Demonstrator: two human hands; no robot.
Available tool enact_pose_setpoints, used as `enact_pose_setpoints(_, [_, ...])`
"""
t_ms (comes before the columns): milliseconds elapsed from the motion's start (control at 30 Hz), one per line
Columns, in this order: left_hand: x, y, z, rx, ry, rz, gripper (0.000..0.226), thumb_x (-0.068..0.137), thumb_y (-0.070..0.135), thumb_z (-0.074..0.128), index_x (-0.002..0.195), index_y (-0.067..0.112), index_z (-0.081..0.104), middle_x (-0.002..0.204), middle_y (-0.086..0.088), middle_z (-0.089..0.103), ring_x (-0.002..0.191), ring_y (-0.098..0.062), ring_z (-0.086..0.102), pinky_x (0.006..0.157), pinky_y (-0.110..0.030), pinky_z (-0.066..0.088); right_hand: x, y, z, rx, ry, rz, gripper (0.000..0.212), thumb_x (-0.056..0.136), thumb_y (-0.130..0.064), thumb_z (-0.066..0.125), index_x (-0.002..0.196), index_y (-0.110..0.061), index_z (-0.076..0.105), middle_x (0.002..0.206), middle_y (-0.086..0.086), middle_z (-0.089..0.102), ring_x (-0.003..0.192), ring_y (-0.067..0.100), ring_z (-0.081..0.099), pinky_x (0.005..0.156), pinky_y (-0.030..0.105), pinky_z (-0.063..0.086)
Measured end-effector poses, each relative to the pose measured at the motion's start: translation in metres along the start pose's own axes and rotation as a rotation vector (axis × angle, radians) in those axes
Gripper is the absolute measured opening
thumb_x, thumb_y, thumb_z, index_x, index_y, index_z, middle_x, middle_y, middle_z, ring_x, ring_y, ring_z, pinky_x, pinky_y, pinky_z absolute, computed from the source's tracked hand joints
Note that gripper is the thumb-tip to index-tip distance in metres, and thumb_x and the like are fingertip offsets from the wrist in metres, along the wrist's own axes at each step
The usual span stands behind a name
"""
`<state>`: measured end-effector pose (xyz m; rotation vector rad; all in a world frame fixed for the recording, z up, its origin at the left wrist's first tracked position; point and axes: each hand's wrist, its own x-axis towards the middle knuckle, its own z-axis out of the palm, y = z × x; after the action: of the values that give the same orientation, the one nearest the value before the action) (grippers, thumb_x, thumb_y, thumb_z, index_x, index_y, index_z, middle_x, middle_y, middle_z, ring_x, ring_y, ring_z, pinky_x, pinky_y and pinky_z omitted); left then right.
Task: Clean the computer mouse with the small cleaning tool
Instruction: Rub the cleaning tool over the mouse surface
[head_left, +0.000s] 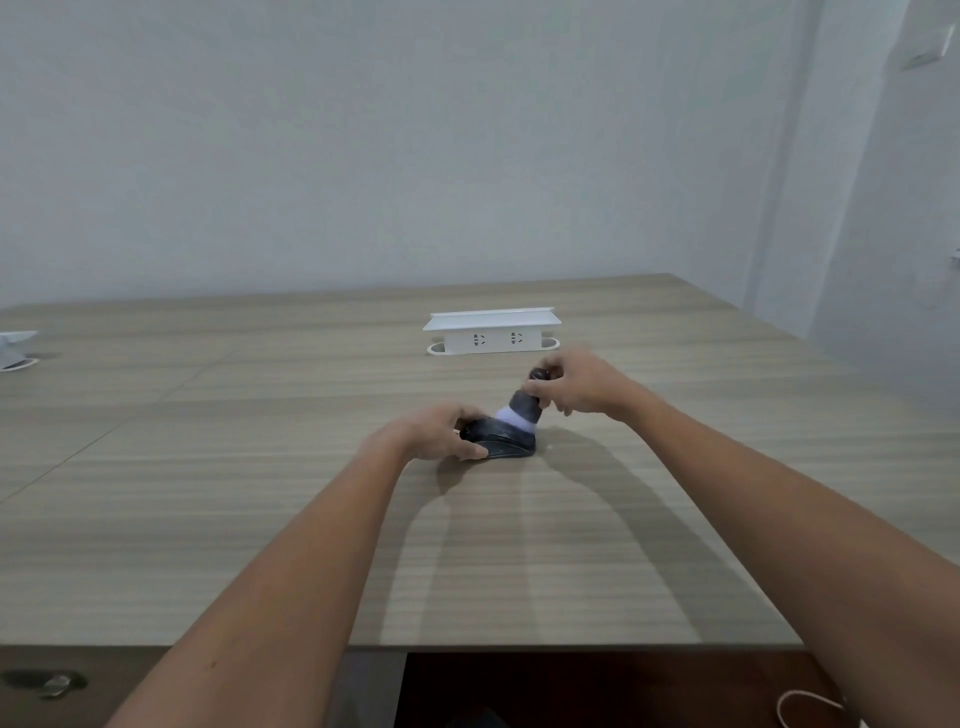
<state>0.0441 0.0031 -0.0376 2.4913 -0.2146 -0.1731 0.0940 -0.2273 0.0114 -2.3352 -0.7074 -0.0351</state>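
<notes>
A dark computer mouse rests on the wooden table near its middle. My left hand grips the mouse from its left side and holds it down. My right hand is closed around the dark handle of a small cleaning brush. The brush is tilted, and its white bristles touch the top of the mouse. My fingers hide part of the brush handle and the left end of the mouse.
A white socket box stands on the table just behind the hands. A white object lies at the table's far left edge. A white cable hangs below the near edge at the right.
</notes>
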Motion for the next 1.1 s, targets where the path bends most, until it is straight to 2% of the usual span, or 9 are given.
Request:
enact_pose_setpoints(100, [0.0018, -0.0005, 0.0004, 0.017, 0.01, -0.007, 0.043, 0.083, 0.023, 0.075, 0.124, 0.023, 0.065, 0.113, 0.007, 0.07, 0.11, -0.015, 0.062, 0.105, -0.036, 0.045, 0.0014, 0.0012, -0.0006, -0.119, 0.034, 0.023, 0.024, 0.086, -0.015, 0.065, 0.062, -0.014, 0.058, 0.059, -0.004, 0.056, 0.049, 0.005, 0.048, 0.055, 0.025, 0.039])
enact_pose_setpoints(200, [0.0027, 0.0, 0.0, 0.02, 0.006, -0.013, 0.04, 0.082, 0.025, 0.075, 0.12, 0.025, 0.066, 0.112, 0.006, 0.071, 0.11, -0.016, 0.063, 0.105, -0.04, 0.045, 0.0014, 0.0006, -0.0009, 0.064, 0.053, 0.033, 0.015, 0.087, -0.018, 0.066, 0.075, -0.009, 0.068, 0.062, 0.0, 0.062, 0.042, 0.003, 0.048, 0.048, 0.02, 0.041])
enact_pose_setpoints(267, [0.0021, 0.0009, -0.0001, 0.03, 0.0, -0.018, 0.039, 0.082, 0.025, 0.075, 0.12, 0.024, 0.066, 0.114, 0.005, 0.071, 0.11, -0.017, 0.063, 0.105, -0.04, 0.045, -0.0023, -0.003, -0.0007, 0.089, -0.004, 0.039, 0.014, 0.088, -0.018, 0.066, 0.083, -0.006, 0.07, 0.067, 0.002, 0.066, 0.047, 0.009, 0.05, 0.047, 0.021, 0.044])
enact_pose_setpoints(400, [0.0012, 0.003, 0.0007, 0.052, 0.012, -0.025, 0.042, 0.082, 0.025, 0.075, 0.123, 0.022, 0.066, 0.114, 0.004, 0.071, 0.11, -0.018, 0.063, 0.104, -0.041, 0.046, -0.0009, -0.0037, -0.0017, -0.085, 0.062, 0.055, 0.023, 0.082, -0.011, 0.065, 0.061, -0.008, 0.058, 0.055, 0.001, 0.054, 0.05, 0.015, 0.045, 0.05, 0.025, 0.037])
enact_pose_setpoints(533, [0.0022, -0.0017, 0.0004, 0.054, 0.013, -0.039, 0.042, 0.075, 0.034, 0.076, 0.116, 0.028, 0.067, 0.11, 0.008, 0.072, 0.107, -0.017, 0.065, 0.104, -0.044, 0.047, -0.0041, -0.0068, -0.0014, 0.135, 0.021, 0.051, 0.017, 0.086, -0.018, 0.067, 0.084, -0.002, 0.071, 0.067, 0.004, 0.066, 0.047, 0.012, 0.047, 0.044, 0.02, 0.043])
enact_pose_setpoints(667, [0.0031, -0.0001, 0.0013, 0.061, 0.021, -0.022, 0.038, 0.079, 0.029, 0.076, 0.116, 0.024, 0.068, 0.11, 0.002, 0.072, 0.107, -0.021, 0.065, 0.102, -0.045, 0.047, -0.0029, -0.0007, 0.0016, -0.042, 0.054, 0.085, 0.017, 0.082, -0.011, 0.066, 0.078, 0.005, 0.068, 0.067, 0.008, 0.064, 0.057, 0.02, 0.052, 0.044, 0.022, 0.04])
enact_pose_setpoints(800, [0.004, -0.0019, 0.0009, 0.059, 0.021, -0.036, 0.037, 0.078, 0.031, 0.076, 0.114, 0.025, 0.068, 0.108, 0.003, 0.073, 0.106, -0.02, 0.066, 0.102, -0.044, 0.048, -0.0047, -0.0007, 0.0012, 0.166, 0.023, 0.076, 0.017, 0.087, -0.019, 0.068, 0.086, -0.002, 0.072, 0.068, 0.004, 0.067, 0.049, 0.014, 0.049, 0.045, 0.022, 0.044])
enact_pose_setpoints(933, [0.0055, -0.0015, 0.0022, 0.067, 0.027, -0.031, 0.037, 0.079, 0.028, 0.077, 0.115, 0.022, 0.068, 0.108, 0.001, 0.073, 0.105, -0.021, 0.066, 0.101, -0.043, 0.049, -0.0034, 0.0016, 0.0019, -0.022, 0.045, 0.11, 0.017, 0.08, -0.01, 0.066, 0.079, 0.005, 0.072, 0.07, 0.016, 0.069, 0.058, 0.021, 0.054, 0.05, 0.026, 0.044])
enact_pose_setpoints(1100, [0.005, -0.004, 0.0024, 0.057, 0.027, -0.035, 0.035, 0.077, 0.033, 0.077, 0.111, 0.023, 0.069, 0.106, 0.001, 0.073, 0.103, -0.023, 0.067, 0.1, -0.046, 0.049, -0.0073, -0.006, 0.0014, 0.221, 0.007, 0.065, 0.02, 0.089, -0.018, 0.068, 0.09, 0.001, 0.073, 0.068, 0.006, 0.066, 0.048, 0.013, 0.048, 0.046, 0.021, 0.045])
